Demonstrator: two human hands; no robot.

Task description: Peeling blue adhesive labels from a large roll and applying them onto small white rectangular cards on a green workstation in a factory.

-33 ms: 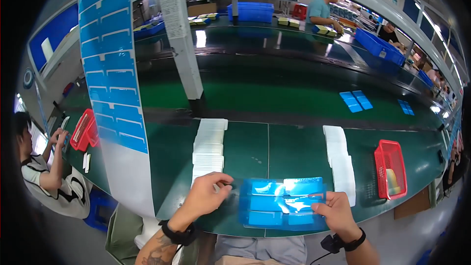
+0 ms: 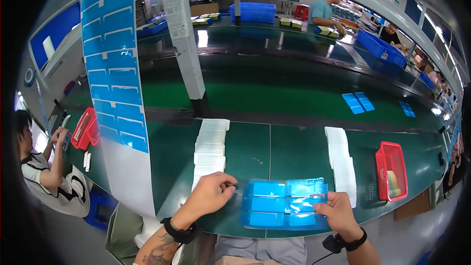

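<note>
The right hand (image 2: 343, 213) is holding a blue film sheet (image 2: 267, 204) above the near edge of the green bench (image 2: 250, 140). Its fingers (image 2: 324, 210) are pinching firmly the right end of the sheet: the thumb is lying on the upper face, and the other fingers are mostly hiding behind. The sheet is showing six glossy panels, in two columns and three rows. Its long axis is running from left to right, nearly along the near edge of the bench, and the panels are lying lengthwise in this same direction. The free end is pointing to the left, toward the left hand (image 2: 210, 194).

The left hand is hovering just left of the sheet, with a small gap. Its fingers are curling halfway, the thumb and index finger are standing a little apart, and they are gripping nothing visible.

Left of the sheet, an overlapping row of white cards (image 2: 211, 147) is stretching away from the person. Right of the sheet, a second card row (image 2: 342, 167) is lying similarly, and farther right a red plastic basket (image 2: 380, 169) is standing. Well beyond the sheet, toward the right, two blue panels (image 2: 352, 103) are lying. Far to its left, a long blue-panelled strip (image 2: 115, 64) is hanging.
</note>
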